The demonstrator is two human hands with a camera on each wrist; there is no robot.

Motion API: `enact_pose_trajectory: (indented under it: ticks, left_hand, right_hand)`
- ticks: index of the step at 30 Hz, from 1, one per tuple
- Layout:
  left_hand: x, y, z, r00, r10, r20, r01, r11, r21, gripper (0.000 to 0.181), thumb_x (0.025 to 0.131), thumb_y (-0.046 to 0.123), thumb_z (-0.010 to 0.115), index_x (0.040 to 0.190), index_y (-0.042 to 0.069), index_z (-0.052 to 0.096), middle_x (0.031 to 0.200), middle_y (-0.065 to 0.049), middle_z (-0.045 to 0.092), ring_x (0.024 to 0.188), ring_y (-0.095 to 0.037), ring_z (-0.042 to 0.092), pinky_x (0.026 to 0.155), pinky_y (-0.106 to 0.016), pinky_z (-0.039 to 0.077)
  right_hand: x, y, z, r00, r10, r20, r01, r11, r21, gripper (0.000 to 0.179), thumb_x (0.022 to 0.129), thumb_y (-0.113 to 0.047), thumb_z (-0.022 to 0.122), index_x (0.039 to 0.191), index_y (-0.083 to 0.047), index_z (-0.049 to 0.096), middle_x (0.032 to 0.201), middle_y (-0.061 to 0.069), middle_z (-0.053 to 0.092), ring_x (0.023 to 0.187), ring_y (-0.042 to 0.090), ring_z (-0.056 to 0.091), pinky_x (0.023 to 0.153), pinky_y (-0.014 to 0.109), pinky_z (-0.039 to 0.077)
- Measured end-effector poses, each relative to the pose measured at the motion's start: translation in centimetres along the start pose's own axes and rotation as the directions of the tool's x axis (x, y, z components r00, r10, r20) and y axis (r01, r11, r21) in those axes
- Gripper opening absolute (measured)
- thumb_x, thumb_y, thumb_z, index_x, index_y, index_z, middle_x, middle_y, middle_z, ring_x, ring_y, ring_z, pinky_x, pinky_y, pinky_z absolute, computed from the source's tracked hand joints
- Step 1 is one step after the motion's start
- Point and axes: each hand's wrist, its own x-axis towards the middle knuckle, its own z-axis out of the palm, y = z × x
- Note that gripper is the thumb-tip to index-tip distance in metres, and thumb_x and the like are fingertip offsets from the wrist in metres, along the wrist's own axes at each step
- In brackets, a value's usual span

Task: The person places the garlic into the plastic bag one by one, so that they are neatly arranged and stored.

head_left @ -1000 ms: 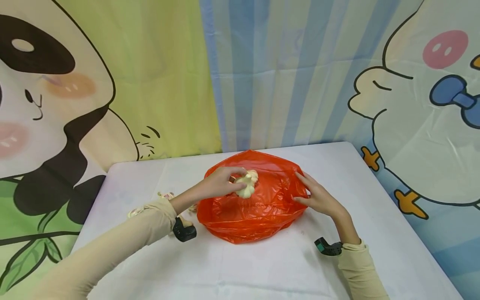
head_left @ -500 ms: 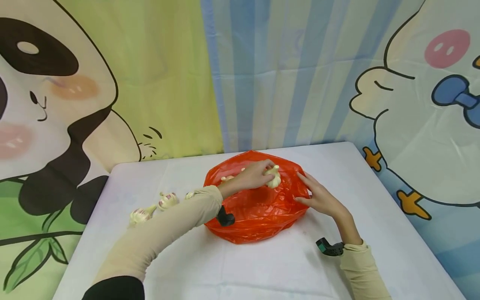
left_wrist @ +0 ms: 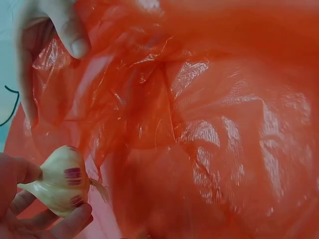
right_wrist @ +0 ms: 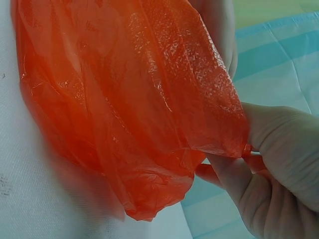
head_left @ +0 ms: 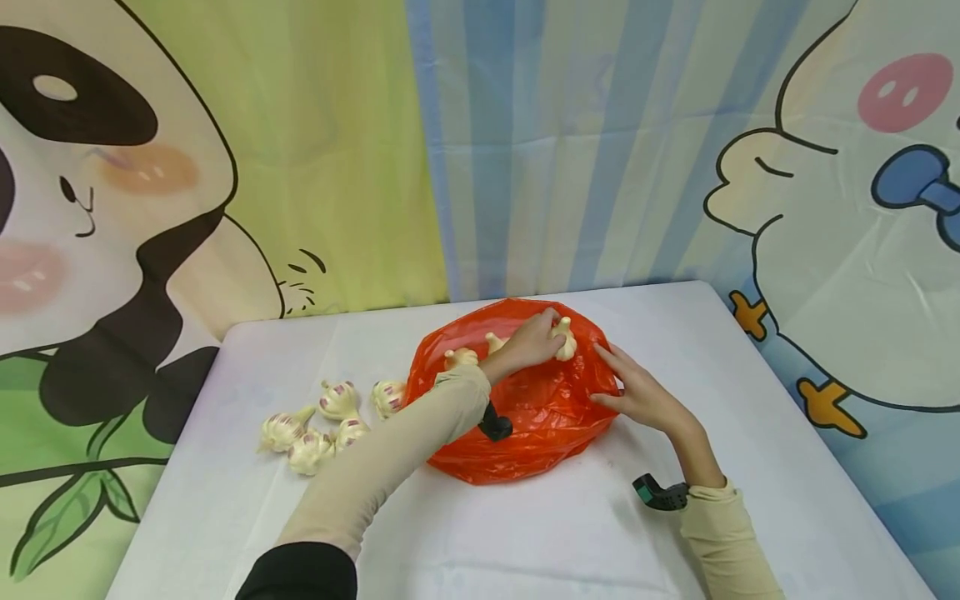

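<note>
My left hand reaches over the open red plastic bag and holds a garlic bulb by its stem end. In the left wrist view the bulb shows purple streaks and a root tuft, and thumb and fingers pinch it. My right hand grips the bag's right rim, thumb and fingers apart along it. The right wrist view shows that hand at the edge of the red film, partly hidden by it. Two more bulbs, one a pale bulb, lie inside the bag by the left wrist.
Several garlic bulbs lie on the white table left of the bag, among them a streaked bulb and a bulb touching or near the bag's left side. A printed cloth backdrop stands behind the table.
My left hand has carried the garlic bulb rightward and farther back across the bag. The left sleeve has moved off the bulbs on the table, uncovering them. My right hand stays at the rim.
</note>
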Motion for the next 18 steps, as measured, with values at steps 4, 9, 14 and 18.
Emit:
enact_pose_trajectory:
  ticks: [4,9,14,18]
  left_hand:
    - [0.4,-0.3,0.6,1.0,-0.022,-0.007,0.022,1.0,0.012,0.037,0.099,0.023,0.048,0.132,0.005,0.045,0.089,-0.005,0.051,0.073,-0.018,0.049,0.064,-0.023,0.041]
    - [0.5,-1.3,1.0,0.998,-0.056,-0.009,0.056,0.998,0.002,0.039,0.099,0.022,0.047,0.133,0.004,0.045,0.103,-0.009,0.058,0.087,-0.022,0.054,0.076,-0.028,0.046]
    - [0.6,-2.3,1.0,0.997,-0.072,-0.032,0.073,0.997,0.017,0.039,0.103,0.026,0.041,0.134,0.003,0.045,0.111,-0.011,0.059,0.096,-0.025,0.055,0.084,-0.031,0.046]
    - [0.5,-2.3,1.1,0.998,-0.064,-0.025,0.066,0.997,0.052,0.039,0.105,0.028,0.038,0.132,0.002,0.045,0.11,-0.013,0.059,0.095,-0.026,0.055,0.083,-0.032,0.047]
  right_hand:
    - [0.0,0.0,-0.1,1.0,0.0,0.0,0.0,1.0,-0.003,0.082,0.088,-0.017,0.071,0.154,-0.004,0.023,0.16,0.026,0.014,0.138,0.048,0.035,0.098,0.055,0.048]
    - [-0.1,0.0,-0.2,1.0,0.002,0.002,-0.002,1.0,0.009,0.083,0.089,-0.019,0.071,0.154,-0.004,0.022,0.16,0.025,0.012,0.139,0.047,0.033,0.1,0.056,0.046]
    - [-0.1,0.0,-0.4,1.0,0.007,0.004,-0.007,1.0,0.005,0.084,0.088,-0.02,0.071,0.154,-0.004,0.021,0.161,0.024,0.012,0.141,0.047,0.03,0.101,0.057,0.044]
    - [-0.1,0.0,-0.6,1.0,0.015,0.006,-0.015,1.0,-0.002,0.085,0.088,-0.021,0.071,0.154,-0.004,0.02,0.161,0.023,0.012,0.142,0.047,0.029,0.102,0.056,0.043]
